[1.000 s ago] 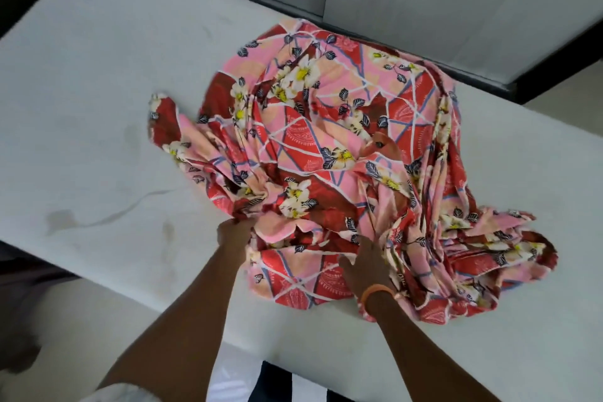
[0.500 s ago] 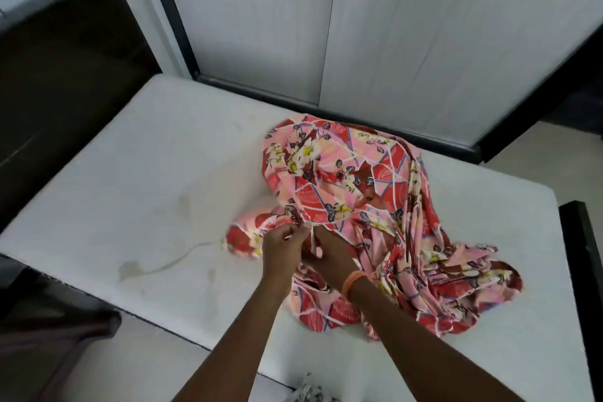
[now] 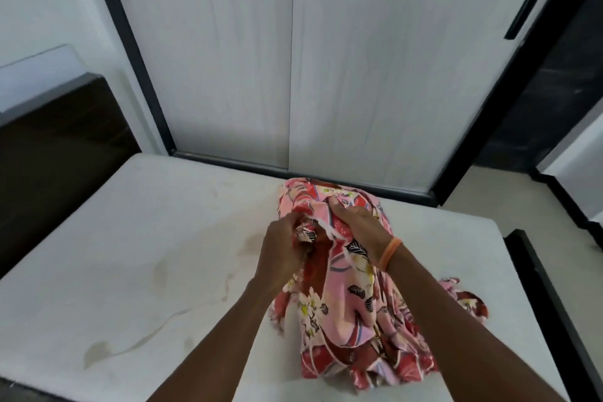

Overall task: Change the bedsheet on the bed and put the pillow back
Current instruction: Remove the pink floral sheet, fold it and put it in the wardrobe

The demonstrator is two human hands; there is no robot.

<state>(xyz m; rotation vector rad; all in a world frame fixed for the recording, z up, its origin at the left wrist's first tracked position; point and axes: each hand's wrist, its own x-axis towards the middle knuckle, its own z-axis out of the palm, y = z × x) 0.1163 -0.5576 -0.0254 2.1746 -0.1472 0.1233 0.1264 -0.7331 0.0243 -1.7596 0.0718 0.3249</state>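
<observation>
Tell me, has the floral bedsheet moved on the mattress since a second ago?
Yes. The floral bedsheet, spread wide before, is now gathered up off the mattress toward the wardrobe doors, gripped by the left hand and right hand.

Two bare forearms, no sleeves in view — thin orange band (image 3: 390, 253) round the right wrist, nothing worn on either of the hands.

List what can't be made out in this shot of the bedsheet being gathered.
- Left hand fingertips: buried in the floral bedsheet, head view.
- Right hand fingertips: also tucked into folds.
- Sheet's edges and corners: lost in the bunch.
- Mattress near side: cut off by the bottom edge.
- Pillow: not in view.
</observation>
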